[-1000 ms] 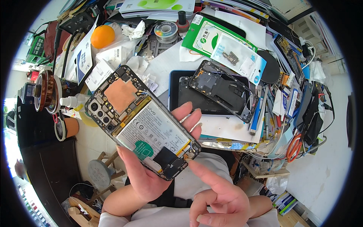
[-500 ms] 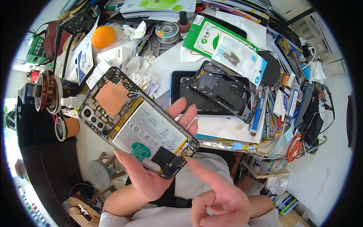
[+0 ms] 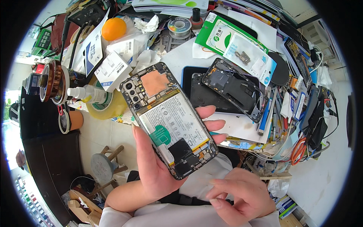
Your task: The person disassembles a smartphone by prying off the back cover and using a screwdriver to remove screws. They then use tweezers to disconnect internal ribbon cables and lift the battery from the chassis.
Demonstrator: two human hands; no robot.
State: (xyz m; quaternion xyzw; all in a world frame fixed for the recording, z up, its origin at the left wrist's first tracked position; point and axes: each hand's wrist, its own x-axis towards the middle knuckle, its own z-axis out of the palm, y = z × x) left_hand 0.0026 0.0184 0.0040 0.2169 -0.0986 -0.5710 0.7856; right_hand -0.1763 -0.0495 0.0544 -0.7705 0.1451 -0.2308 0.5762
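Observation:
My left hand is wrapped round an opened smartphone, its thumb along one long edge and its fingertips showing past the other. The phone's inside faces up: a copper-coloured patch and rear cameras at the top, a silver battery with a green sticker in the middle, black parts at the lower end. My right hand hangs below and right of the phone, apart from it. Its fingers are bent, with a gap between thumb and forefinger and nothing seen in them. A removed black phone frame lies across a dark phone back on the desk.
An orange, a solder spool and small white boxes stand at the far left. Beside them are a spray bottle and a roll of tape. Tools and cables crowd the right side. A stool stands below the desk.
The phone has swung more upright and shifted right in my left hand. My right forefinger has drawn away from the phone's lower end and bent. The view has shifted slightly.

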